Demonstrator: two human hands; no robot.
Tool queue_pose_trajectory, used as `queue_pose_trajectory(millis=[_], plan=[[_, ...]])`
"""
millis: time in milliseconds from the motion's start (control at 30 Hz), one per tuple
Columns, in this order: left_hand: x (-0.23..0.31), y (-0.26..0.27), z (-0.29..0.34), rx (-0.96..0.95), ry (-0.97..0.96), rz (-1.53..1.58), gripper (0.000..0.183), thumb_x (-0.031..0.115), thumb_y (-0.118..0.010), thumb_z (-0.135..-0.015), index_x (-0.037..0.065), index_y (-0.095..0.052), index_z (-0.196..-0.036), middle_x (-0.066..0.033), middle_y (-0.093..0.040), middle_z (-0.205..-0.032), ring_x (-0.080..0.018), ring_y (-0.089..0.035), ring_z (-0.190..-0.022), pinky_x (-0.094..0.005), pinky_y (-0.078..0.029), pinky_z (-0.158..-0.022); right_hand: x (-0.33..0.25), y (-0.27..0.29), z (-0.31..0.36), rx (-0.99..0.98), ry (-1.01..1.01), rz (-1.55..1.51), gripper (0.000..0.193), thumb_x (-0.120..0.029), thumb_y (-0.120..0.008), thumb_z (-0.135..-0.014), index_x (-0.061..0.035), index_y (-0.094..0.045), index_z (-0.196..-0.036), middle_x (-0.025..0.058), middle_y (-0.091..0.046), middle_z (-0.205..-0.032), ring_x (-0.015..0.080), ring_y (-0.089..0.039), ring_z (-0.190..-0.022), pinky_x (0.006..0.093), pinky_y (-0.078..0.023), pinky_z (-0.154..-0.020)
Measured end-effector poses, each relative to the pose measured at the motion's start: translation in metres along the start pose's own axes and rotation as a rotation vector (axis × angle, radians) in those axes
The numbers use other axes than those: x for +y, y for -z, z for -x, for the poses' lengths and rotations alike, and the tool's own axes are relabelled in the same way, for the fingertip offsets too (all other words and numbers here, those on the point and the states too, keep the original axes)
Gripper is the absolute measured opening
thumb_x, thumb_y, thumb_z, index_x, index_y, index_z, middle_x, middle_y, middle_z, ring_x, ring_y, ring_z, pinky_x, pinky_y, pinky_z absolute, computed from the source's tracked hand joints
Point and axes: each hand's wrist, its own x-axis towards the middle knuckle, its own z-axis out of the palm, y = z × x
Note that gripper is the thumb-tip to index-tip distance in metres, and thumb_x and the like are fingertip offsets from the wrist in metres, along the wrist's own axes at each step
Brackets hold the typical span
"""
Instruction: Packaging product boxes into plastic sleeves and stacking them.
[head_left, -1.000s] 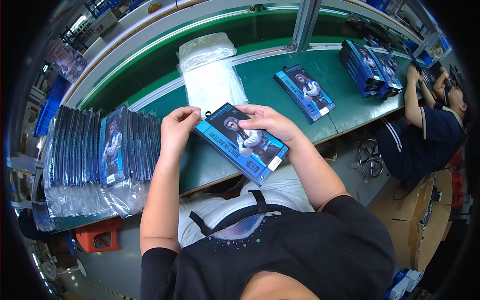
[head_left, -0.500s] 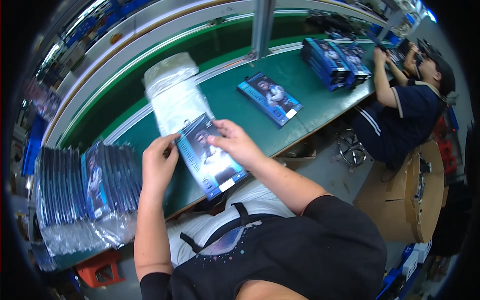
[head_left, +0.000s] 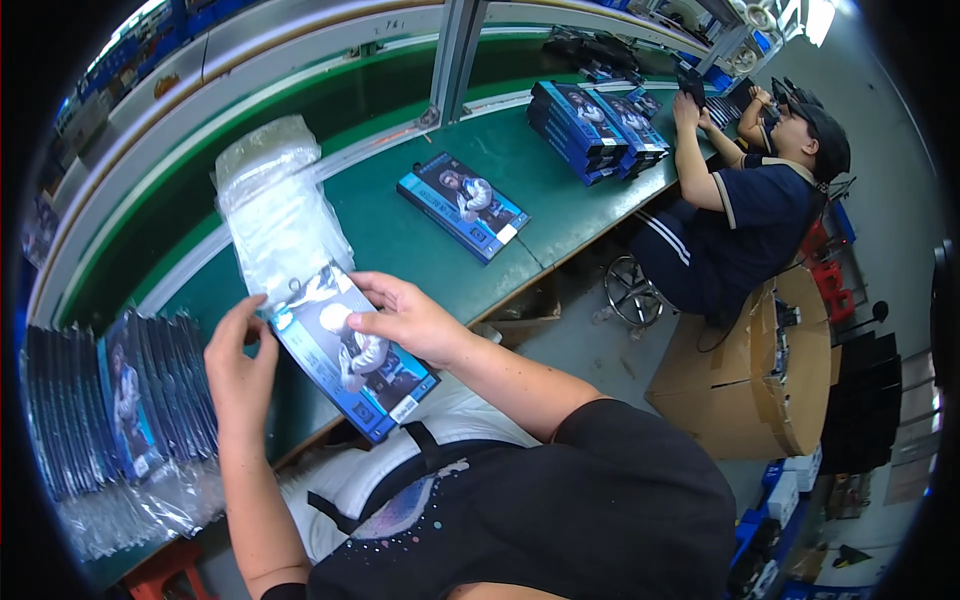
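Observation:
A flat blue printed box (head_left: 350,375) with a picture of a figure is tilted in front of me, at the bench's near edge. My right hand (head_left: 405,318) grips its upper right edge, thumb on the front face. My left hand (head_left: 240,350) is at its upper left corner, thumb and finger curled nearly together; whatever they pinch is too small to make out. Just beyond the box lies a pile of clear plastic bags (head_left: 285,225). Another blue box (head_left: 465,205) rests flat on the green bench (head_left: 375,165), farther right.
Several bagged boxes (head_left: 125,395) stand in a row at the left. Stacked blue boxes (head_left: 580,130) are at the far right of the bench, before a seated co-worker (head_left: 760,200). A metal post (head_left: 455,60) rises behind the bench. A cardboard carton (head_left: 740,365) stands on the floor at right.
The view has swung right, so the bench and boxes appear farther left. My hands keep about the same places on the held box, whose front now catches the light differently.

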Motion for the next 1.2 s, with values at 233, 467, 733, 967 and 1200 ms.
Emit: queue_pose_trajectory(millis=[233, 467, 733, 967, 1200], plan=[[0.019, -0.001, 0.008, -0.1, 0.075, 0.124, 0.035, -0.008, -0.057, -0.074, 0.001, -0.061, -0.107, -0.005, -0.054, -0.073, -0.0115, -0.054, -0.068, -0.0248, -0.046, -0.068, 0.006, -0.005, 0.0, 0.215, 0.018, 0.127, 0.034, -0.007, -0.061, -0.086, 0.0043, -0.045, -0.114, 0.0117, -0.059, -0.102, 0.0127, -0.057, -0.09, 0.0262, -0.048, -0.078], [0.003, -0.004, 0.019, 0.02, 0.605, 0.712, 0.033, 0.019, -0.059, -0.09, -0.004, -0.053, -0.113, -0.0069, -0.062, -0.087, -0.0122, -0.061, -0.078, -0.0264, -0.05, -0.073, -0.005, -0.013, 0.016, 0.238, -0.046, -0.04, 0.018, -0.008, -0.071, -0.08, -0.0005, -0.055, -0.081, 0.0067, -0.063, -0.078, 0.0077, -0.059, -0.068, 0.0213, -0.048, -0.06], [0.002, -0.016, 0.032, 0.022, 0.833, 1.45, 0.026, 0.015, -0.057, -0.09, -0.001, -0.056, -0.11, -0.0121, -0.064, -0.102, -0.0204, -0.065, -0.088, -0.0332, -0.053, -0.078, 0.001, -0.017, 0.015, 0.016, -0.298, 0.11, 0.03, -0.007, -0.073, -0.077, 0.0015, -0.058, -0.101, 0.0054, -0.063, -0.084, 0.0058, -0.058, -0.07, 0.0203, -0.047, -0.06], [0.004, 0.004, 0.029, 0.158, 0.859, 1.561, 0.031, 0.016, -0.06, -0.088, -0.002, -0.055, -0.114, -0.0131, -0.06, -0.112, -0.0201, -0.061, -0.1, -0.0349, -0.051, -0.084, -0.046, -0.033, 0.02, -0.29, -0.066, 0.645, 0.115, -0.004, -0.084, -0.06, -0.0124, -0.01, -0.148, 0.0067, -0.053, -0.099, 0.0096, -0.056, -0.082, 0.0236, -0.047, -0.067], [0.068, -0.001, 0.043, -0.337, 0.458, 1.425, 0.041, 0.024, -0.052, -0.092, -0.006, -0.048, -0.121, -0.017, -0.055, -0.119, -0.0284, -0.056, -0.108, -0.0409, -0.049, -0.09, -0.062, -0.047, 0.005, 0.222, 0.885, 0.463, 0.02, 0.011, -0.045, -0.083, 0.0011, -0.058, -0.094, 0.0079, -0.059, -0.085, 0.0126, -0.058, -0.074, 0.0227, -0.046, -0.068]])
